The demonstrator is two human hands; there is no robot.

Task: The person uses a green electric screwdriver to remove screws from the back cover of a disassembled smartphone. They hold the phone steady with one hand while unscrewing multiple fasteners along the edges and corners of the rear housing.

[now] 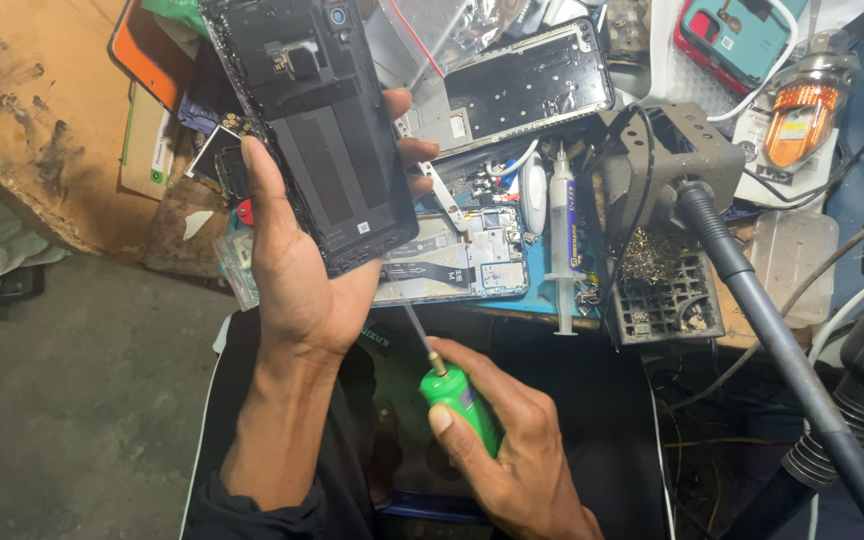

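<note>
Clutter covers most of the table [12,120], so its far edge is hidden and only the bare wooden left corner shows plainly. My left hand [297,270] has its grip closed around a black phone back panel [317,130], thumb along its left edge and fingers wrapped over the right, holding it tilted above the table's near edge; the panel's top is cut off by the picture. My right hand [512,450] has its grip closed on one green-handled screwdriver [462,400], held below the near edge over my lap, its thin shaft blurred and the tip hard to make out near the panel's lower corner. On the table just behind my left hand lies an opened phone body [462,262], partly covered by the panel. One syringe [564,235] lies beside it, and one more phone frame [527,85] sits farther back. At the right edge, one grey hose [752,290] runs out of the picture.
</note>
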